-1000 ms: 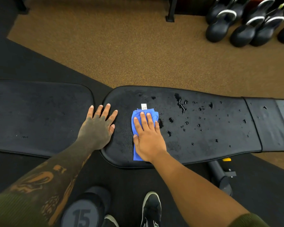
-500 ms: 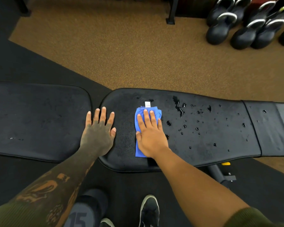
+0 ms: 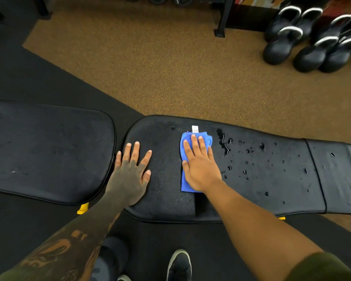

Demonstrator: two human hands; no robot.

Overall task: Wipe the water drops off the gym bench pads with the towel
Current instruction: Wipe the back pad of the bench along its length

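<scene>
Towel (image 3: 183, 183), blue and folded, lies on the long right pad (image 3: 261, 191) near its left end, pressed flat under the right hand (image 3: 201, 169), whose fingers (image 3: 195, 145) lie straight and close together. Left hand (image 3: 130, 175) rests palm-down on the same pad, just left of the towel, fingers spread, holding nothing. Drops (image 3: 223, 142) dot the pad right of the towel; the left pad (image 3: 49, 151) looks nearly dry.

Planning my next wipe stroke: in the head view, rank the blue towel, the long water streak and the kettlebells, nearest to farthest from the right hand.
From the right hand:
1. blue towel, pressed under it.
2. long water streak, just to its right.
3. kettlebells, on the floor, far upper right.
</scene>
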